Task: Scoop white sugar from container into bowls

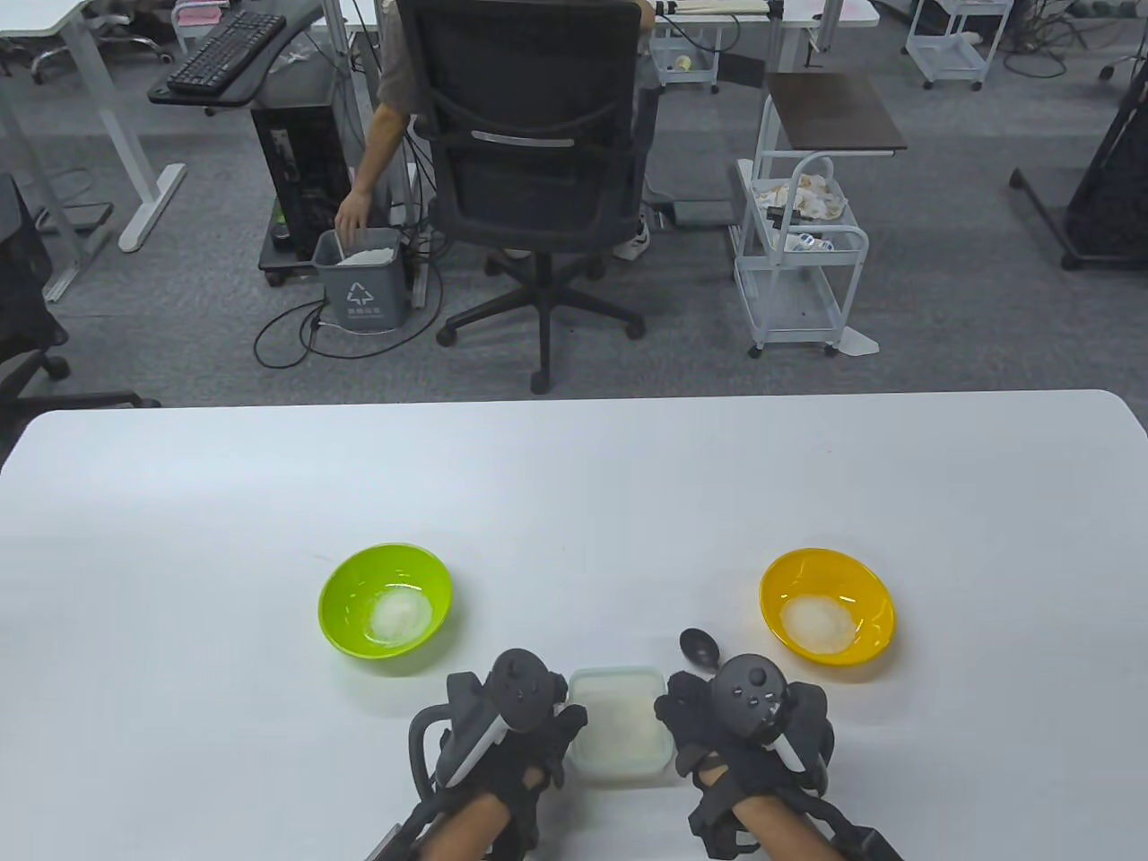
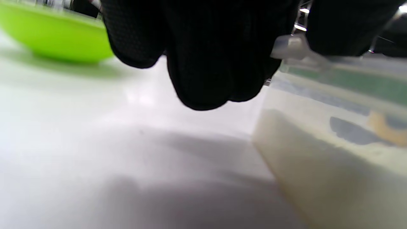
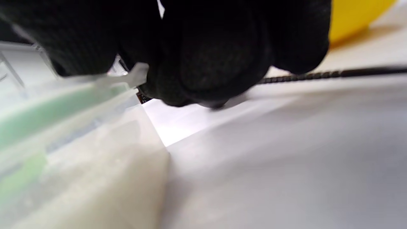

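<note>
A clear plastic container (image 1: 619, 717) of white sugar stands near the table's front edge, between my hands. My left hand (image 1: 549, 728) grips its left rim, with fingers (image 2: 203, 63) hanging down beside the container's wall (image 2: 334, 143). My right hand (image 1: 689, 717) grips its right rim, with the rim's corner (image 3: 135, 74) between the fingers (image 3: 216, 57). A black spoon (image 1: 699, 647) lies on the table just beyond my right hand, and its handle (image 3: 318, 75) shows flat on the table. A green bowl (image 1: 345, 583) at left and an orange bowl (image 1: 789, 574) at right each hold some sugar.
The white table (image 1: 574, 484) stretches wide beyond the bowls. The green bowl (image 2: 54, 38) shows in the left wrist view and the orange bowl (image 3: 356, 19) in the right wrist view. Behind the table are an office chair (image 1: 529, 161) and a white cart (image 1: 798, 269).
</note>
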### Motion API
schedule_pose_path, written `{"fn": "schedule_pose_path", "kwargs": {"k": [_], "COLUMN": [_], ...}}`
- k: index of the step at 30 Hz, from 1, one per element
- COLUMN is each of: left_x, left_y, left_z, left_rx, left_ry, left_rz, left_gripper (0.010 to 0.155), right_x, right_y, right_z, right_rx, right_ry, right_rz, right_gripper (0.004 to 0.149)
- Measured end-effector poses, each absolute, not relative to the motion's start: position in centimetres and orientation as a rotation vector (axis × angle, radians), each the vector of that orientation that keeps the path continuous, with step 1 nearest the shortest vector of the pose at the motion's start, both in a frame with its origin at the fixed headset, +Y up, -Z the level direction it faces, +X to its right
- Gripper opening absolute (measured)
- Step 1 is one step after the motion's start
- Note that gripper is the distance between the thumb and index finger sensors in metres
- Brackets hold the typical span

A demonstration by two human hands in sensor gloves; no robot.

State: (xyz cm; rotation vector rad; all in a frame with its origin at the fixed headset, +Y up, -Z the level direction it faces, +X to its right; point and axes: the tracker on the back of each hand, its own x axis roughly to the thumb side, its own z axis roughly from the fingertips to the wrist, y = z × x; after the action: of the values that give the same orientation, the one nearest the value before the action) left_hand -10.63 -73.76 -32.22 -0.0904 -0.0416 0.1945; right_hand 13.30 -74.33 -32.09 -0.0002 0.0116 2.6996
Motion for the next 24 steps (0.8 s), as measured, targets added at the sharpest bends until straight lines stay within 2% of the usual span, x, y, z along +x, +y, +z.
{"fn": "schedule_pose_path", "kwargs": {"k": [3,5,9,11,17,24], "left_x": [-9.4,-9.4,-10.3,-10.7,-10.4,-10.8], "left_y": [-73.9,-74.0,-74.8,-75.0,-74.8,-74.7], "left_z": [-32.1,-32.2,-32.7,-33.0,-32.7,-33.0], "left_rx": [-0.126,-0.145,-0.279,-0.313,-0.264,-0.278], "left_ry": [-0.060,-0.046,0.008,0.014,-0.006,-0.017], "left_rz": [0.096,0.142,0.334,0.383,0.313,0.325], "left_gripper": [0.054,0.055,0.055,0.055,0.054,0.055], "right_x": [12.6,12.8,13.9,14.1,13.9,14.0], "right_y": [-74.5,-74.9,-76.5,-76.7,-76.6,-76.1], "right_z": [-32.0,-32.4,-33.2,-33.3,-33.1,-32.9], "right_rx": [0.007,-0.033,-0.154,-0.172,-0.143,-0.111], "right_ry": [0.048,0.171,0.399,0.432,0.374,0.290], "right_rz": [2.727,2.631,2.286,2.215,2.299,2.397], "right_gripper": [0.051,0.051,0.052,0.052,0.052,0.052]}}
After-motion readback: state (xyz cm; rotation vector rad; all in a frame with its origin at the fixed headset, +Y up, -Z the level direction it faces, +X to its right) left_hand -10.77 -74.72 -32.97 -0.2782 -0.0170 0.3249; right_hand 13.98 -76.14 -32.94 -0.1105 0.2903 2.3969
